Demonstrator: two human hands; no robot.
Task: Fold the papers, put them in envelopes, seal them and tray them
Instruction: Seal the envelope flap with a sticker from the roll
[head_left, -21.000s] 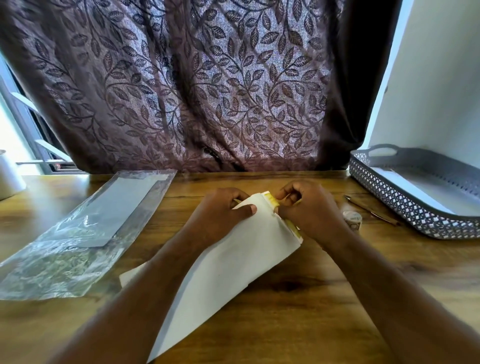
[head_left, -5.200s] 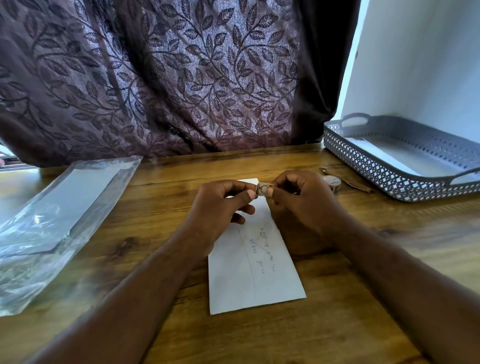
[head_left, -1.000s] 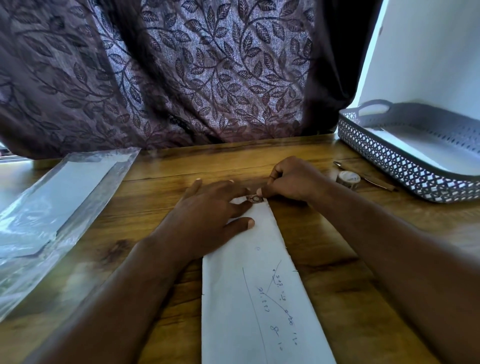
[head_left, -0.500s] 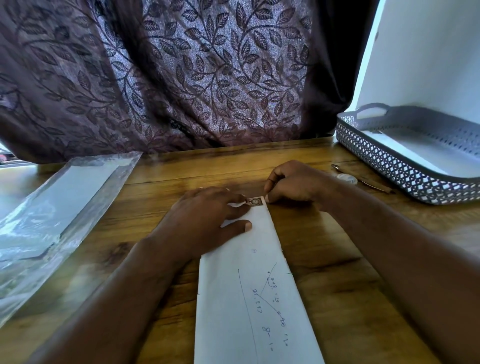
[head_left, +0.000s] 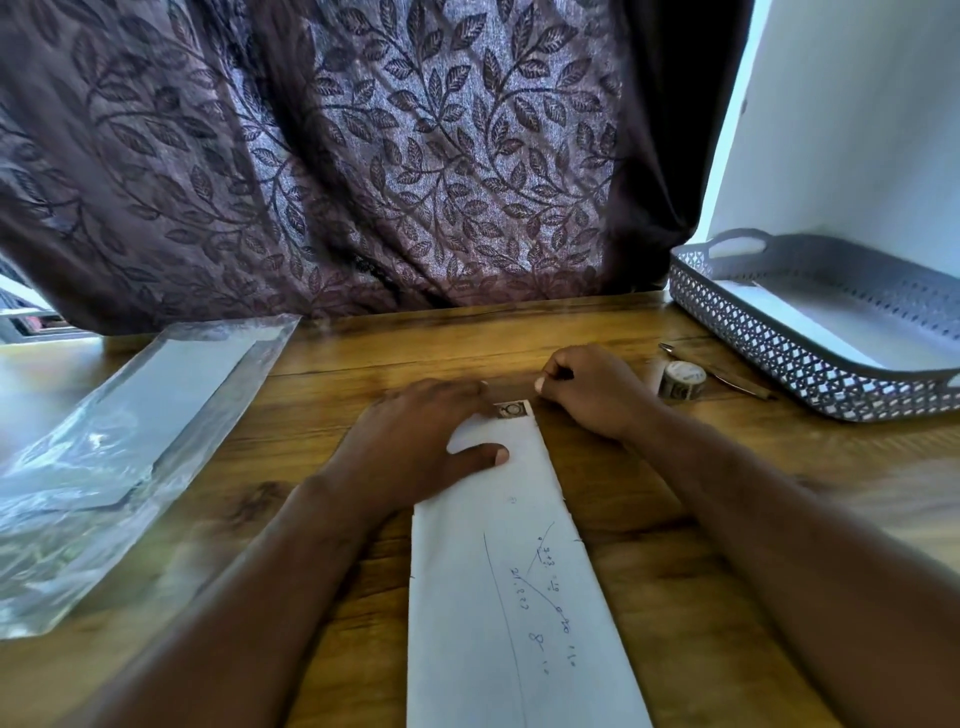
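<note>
L hand (head_left: 415, 441) flat on envelope (head_left: 509, 597)

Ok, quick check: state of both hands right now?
Left hand: open, flat, pressing the envelope to the table.
Right hand: closed in a loose fist beside the sticker, holding nothing visible.
</note>
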